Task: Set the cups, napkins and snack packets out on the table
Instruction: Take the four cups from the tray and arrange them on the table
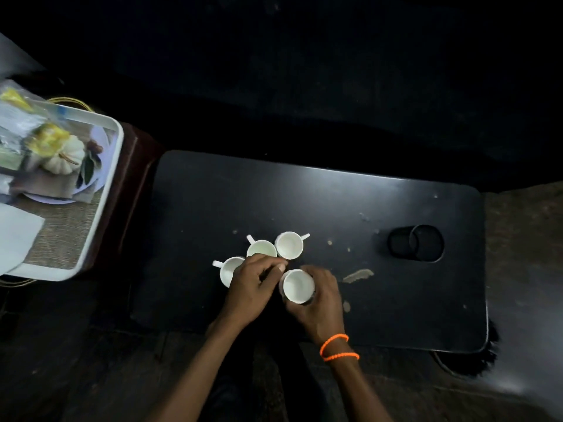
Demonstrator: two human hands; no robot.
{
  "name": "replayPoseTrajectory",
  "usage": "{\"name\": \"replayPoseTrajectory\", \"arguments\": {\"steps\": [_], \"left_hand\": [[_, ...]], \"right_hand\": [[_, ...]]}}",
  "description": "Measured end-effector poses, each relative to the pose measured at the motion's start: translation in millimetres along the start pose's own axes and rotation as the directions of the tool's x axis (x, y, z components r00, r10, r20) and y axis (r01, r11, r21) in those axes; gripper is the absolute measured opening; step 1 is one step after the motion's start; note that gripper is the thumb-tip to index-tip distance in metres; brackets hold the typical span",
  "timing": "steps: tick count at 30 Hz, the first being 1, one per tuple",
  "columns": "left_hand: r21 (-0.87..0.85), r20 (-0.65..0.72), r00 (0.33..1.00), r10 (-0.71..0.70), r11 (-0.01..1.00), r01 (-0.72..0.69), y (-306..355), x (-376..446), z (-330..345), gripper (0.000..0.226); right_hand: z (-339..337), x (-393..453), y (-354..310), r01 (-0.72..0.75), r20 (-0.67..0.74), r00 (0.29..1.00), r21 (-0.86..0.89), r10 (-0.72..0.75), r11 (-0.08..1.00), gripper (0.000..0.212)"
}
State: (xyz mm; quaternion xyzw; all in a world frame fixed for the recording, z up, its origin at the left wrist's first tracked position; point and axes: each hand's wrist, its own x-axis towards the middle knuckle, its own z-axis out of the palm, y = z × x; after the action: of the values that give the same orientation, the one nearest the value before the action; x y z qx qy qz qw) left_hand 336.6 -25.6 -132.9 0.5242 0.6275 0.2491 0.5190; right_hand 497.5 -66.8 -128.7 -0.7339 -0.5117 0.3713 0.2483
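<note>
You're on the cups: your right hand (316,295) wraps the nearest white cup (298,286) on the black table (350,208), beside three others; your left hand (251,281), fingers loosely curled, holds nothing. Next, space the cups, then reach to the tray (114,166) for napkins (18,236) and snack packets (30,129).

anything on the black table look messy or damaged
Yes: the black table has pale scuffs or crumbs right of the cups, the largest a tan patch by the right hand. Whether chipped finish or debris is unclear.

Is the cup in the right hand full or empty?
Empty: the cup gripped by the right hand shows only a bare white inside.
</note>
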Motion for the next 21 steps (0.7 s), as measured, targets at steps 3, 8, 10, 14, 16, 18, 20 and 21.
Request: {"name": "replayPoseTrajectory", "arguments": {"steps": [3, 8, 10, 14, 16, 18, 20, 21], "left_hand": [[0.005, -0.103, 0.994, -0.026, 1.000, 0.026, -8.9, -6.5, 9.7, 0.013], [0.054, -0.166, 0.986, -0.024, 0.998, 0.034, -18.8, -13.1, 12.5, 0.011], [0.080, -0.199, 0.980, -0.019, 0.996, 0.035, -22.8, -14.3, 8.0, 0.012], [0.120, -0.281, 0.960, 0.006, 0.992, 0.029, -28.9, -13.9, -8.8, 0.011], [0.154, -0.296, 0.954, 0.037, 0.988, 0.009, -30.1, -13.9, -20.1, 0.015], [0.213, -0.291, 0.955, 0.055, 0.977, 0.009, -30.8, -13.5, -33.0, 0.023], [0.259, -0.263, 0.963, 0.052, 0.966, 0.019, -33.9, -11.2, -45.8, 0.034], [0.272, -0.230, 0.972, 0.041, 0.962, 0.024, -37.2, -9.6, -52.1, 0.040]], "right_hand": [[24.1, -4.3, 22.6, -0.077, 0.008, 0.997, -0.105, 0.079, 0.991, 0.054], [52.5, 3.9, 27.6, -0.107, 0.002, 0.994, -0.164, 0.109, 0.981, 0.053], [58.7, 7.7, 27.9, -0.103, -0.001, 0.994, -0.180, 0.105, 0.978, 0.054], [63.3, 13.4, 26.8, -0.079, -0.023, 0.997, -0.213, 0.076, 0.974, 0.055], [62.8, 13.6, 25.5, -0.067, -0.033, 0.998, -0.230, 0.062, 0.971, 0.055], [62.7, 12.5, 23.6, -0.067, -0.041, 0.997, -0.234, 0.059, 0.970, 0.058], [63.9, 11.2, 20.4, -0.083, -0.064, 0.995, -0.229, 0.070, 0.970, 0.063], [64.8, 10.9, 18.6, -0.090, -0.081, 0.994, -0.228, 0.073, 0.970, 0.066]]}}
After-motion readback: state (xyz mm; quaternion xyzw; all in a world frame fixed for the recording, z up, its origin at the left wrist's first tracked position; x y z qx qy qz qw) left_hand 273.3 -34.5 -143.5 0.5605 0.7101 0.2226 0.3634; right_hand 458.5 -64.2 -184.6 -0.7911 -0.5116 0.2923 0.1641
